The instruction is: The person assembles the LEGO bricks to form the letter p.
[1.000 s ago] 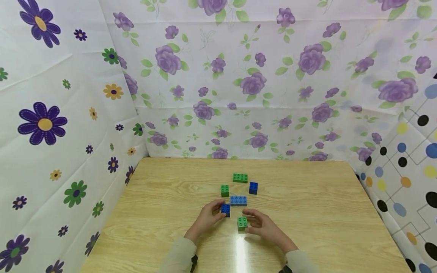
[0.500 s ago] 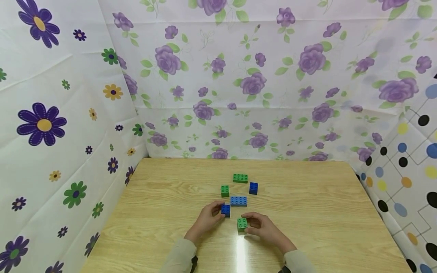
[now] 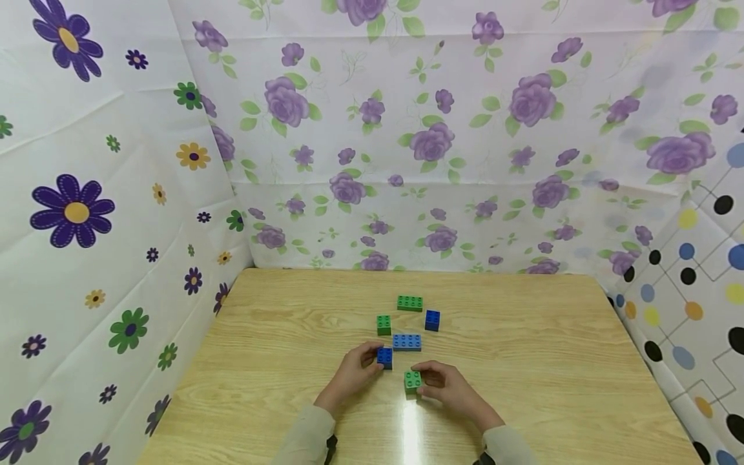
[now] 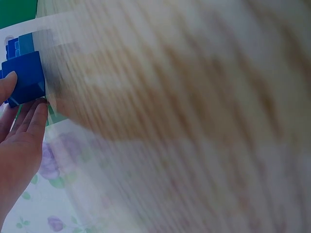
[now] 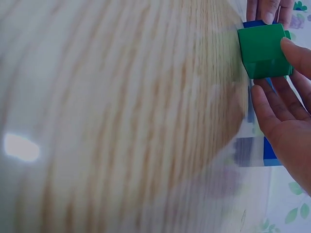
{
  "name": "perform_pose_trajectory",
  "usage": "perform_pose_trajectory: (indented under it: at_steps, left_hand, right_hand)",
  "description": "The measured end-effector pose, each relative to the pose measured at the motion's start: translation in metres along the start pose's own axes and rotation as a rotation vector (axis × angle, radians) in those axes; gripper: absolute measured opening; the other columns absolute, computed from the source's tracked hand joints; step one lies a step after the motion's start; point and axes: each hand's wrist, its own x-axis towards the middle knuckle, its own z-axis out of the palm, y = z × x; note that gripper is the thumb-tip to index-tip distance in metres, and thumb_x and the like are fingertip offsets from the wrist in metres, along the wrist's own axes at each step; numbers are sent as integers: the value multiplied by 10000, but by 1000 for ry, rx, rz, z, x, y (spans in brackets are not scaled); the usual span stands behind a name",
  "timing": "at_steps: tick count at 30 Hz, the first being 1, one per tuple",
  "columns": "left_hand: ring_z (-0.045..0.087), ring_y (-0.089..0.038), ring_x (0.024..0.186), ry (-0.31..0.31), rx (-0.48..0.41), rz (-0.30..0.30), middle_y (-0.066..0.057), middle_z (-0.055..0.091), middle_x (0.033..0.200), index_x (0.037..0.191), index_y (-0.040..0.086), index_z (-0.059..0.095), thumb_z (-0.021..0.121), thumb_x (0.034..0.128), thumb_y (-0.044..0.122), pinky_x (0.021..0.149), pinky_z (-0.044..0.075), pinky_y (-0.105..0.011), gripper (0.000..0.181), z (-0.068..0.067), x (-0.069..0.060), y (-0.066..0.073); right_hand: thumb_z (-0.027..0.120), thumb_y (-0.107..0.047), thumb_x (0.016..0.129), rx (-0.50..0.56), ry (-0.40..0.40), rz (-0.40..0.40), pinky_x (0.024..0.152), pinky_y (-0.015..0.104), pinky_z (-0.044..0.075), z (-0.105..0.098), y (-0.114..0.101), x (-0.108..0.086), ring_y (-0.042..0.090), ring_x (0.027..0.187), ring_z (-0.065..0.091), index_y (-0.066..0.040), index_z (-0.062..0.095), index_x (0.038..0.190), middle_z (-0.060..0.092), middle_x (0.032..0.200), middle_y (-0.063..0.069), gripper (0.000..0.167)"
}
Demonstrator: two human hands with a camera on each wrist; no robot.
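Note:
My left hand (image 3: 352, 371) holds a dark blue square brick (image 3: 385, 358) between thumb and fingers on the table. In the left wrist view, the thumb lies on the near face of that blue brick (image 4: 26, 77) and the fingers reach behind it. To the right and nearer, my right hand (image 3: 450, 386) pinches a light green square brick (image 3: 413, 382). The right wrist view has the thumb on one side of this green brick (image 5: 265, 51), with the fingers at its far side. The two held bricks stand apart from each other.
Just beyond the hands lies a long lighter blue brick (image 3: 407, 342), close to the held blue one. Farther back are a green square brick (image 3: 383, 325), another dark blue brick (image 3: 433, 320) and a long green brick (image 3: 409, 303). Flowered cloth (image 3: 430, 194) hangs behind the wooden table (image 3: 279, 336).
The right hand's fingers have drawn in to the light green brick, coming slightly nearer the person. The left hand and the other bricks stay nearly still.

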Motion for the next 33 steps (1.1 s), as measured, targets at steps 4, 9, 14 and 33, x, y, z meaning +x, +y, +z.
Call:
perform_pose_trajectory:
  at_steps: [4,9,14,33]
  left_hand:
    - [522,-353,1211,1,14,0,-200,535,1321,1308,-37,530,642,904,-15,1018,459,-431,421,1,3,-11]
    - [522,-347,1213,-1,23,-3,-193,537,1321,1311,-40,528,641,909,-3,1020,460,-414,418,0,3,-10]
    - [518,-350,1218,-2,25,-10,-197,534,1322,1314,-40,524,632,914,-8,1023,457,-418,415,1,3,-9]
    - [523,-377,1202,11,16,-2,-228,532,1308,1305,-61,519,626,897,-59,1006,462,-458,422,3,2,-12]
  right_hand:
    - [698,-148,893,-5,16,2,1007,397,477,1,-2,0,303,1205,542,-79,580,1282,568,1296,113,412]
    - [692,-142,897,-23,40,7,995,375,488,2,-4,2,298,1191,550,-70,574,1288,569,1294,113,414]
    - [690,-132,896,-41,61,-17,970,349,505,1,-2,6,300,1164,566,-43,572,1286,575,1282,131,416]
    - [652,-50,915,-24,125,-53,975,378,500,5,-7,18,339,1193,539,-23,559,1298,544,1306,181,395]
